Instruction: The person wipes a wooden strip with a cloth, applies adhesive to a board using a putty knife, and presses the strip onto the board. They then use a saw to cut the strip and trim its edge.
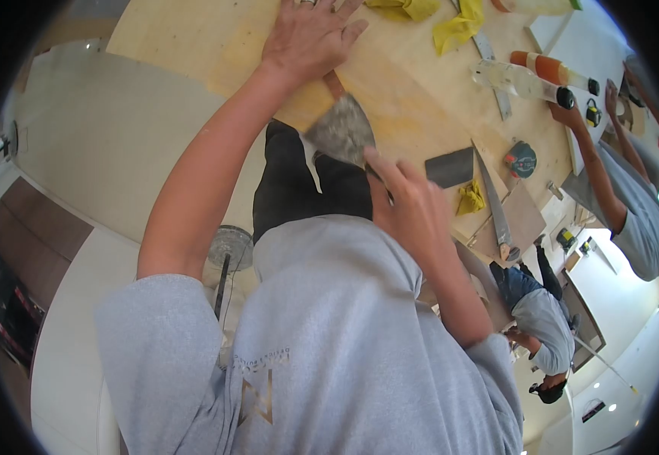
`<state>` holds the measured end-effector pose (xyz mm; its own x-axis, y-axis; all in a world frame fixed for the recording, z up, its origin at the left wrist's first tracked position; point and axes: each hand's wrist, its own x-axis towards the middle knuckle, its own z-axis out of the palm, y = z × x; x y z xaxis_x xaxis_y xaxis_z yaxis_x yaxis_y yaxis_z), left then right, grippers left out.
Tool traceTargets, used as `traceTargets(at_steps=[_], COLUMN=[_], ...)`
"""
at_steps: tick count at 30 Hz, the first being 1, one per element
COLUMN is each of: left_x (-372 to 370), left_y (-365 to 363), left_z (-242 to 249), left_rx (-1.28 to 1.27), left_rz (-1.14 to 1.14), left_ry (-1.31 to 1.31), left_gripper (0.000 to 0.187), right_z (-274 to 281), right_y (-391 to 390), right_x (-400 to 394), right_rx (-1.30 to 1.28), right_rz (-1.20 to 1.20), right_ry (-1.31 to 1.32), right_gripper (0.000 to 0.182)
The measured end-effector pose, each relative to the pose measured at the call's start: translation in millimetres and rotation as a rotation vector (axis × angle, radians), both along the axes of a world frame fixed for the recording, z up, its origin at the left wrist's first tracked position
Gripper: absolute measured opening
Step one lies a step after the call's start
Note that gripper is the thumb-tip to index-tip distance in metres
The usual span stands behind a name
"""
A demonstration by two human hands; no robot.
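Observation:
My left hand is at the wooden table's near edge, its fingertips cut off by the top of the frame. From under its palm comes the brown handle of a wide scraper, whose grey, smeared blade points back toward my body. My right hand is closed around a dark, slim object, mostly hidden by the fingers. Its index finger lies at the blade's lower corner.
Yellow cloths, bottles, a metal straightedge, a dark grey sheet, a handsaw and a round teal-and-black item lie on the right. One co-worker reaches in at far right; another person is lower right.

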<state>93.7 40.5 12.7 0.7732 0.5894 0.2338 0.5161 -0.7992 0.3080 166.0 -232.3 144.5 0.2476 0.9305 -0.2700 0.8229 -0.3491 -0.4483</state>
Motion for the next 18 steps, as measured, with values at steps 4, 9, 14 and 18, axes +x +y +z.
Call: traceTargets(at_steps=[4, 9, 14, 18], left_x=[1.5, 1.3, 3.2, 0.4], left_y=[-0.1, 0.3, 0.7, 1.1], left_z=[-2.2, -1.8, 6.1, -6.6], left_rx=[0.002, 0.001, -0.059, -0.018], left_rz=[-0.001, 0.003, 0.010, 0.013], left_ry=[-0.007, 0.018, 0.082, 0.021], left_gripper=[0.074, 0.075, 0.074, 0.073], right_z=[-0.2, 0.2, 9.6, -1.5], right_y=[10.4, 2.1, 11.9, 1.9], right_x=[6.5, 10.9, 10.0, 14.6], right_rx=[0.028, 0.017, -0.044, -0.029], right_rz=[-0.012, 0.009, -0.033, -0.010], right_ry=[0.023, 0.013, 0.010, 0.012], right_gripper=[0.042, 0.042, 0.042, 0.041])
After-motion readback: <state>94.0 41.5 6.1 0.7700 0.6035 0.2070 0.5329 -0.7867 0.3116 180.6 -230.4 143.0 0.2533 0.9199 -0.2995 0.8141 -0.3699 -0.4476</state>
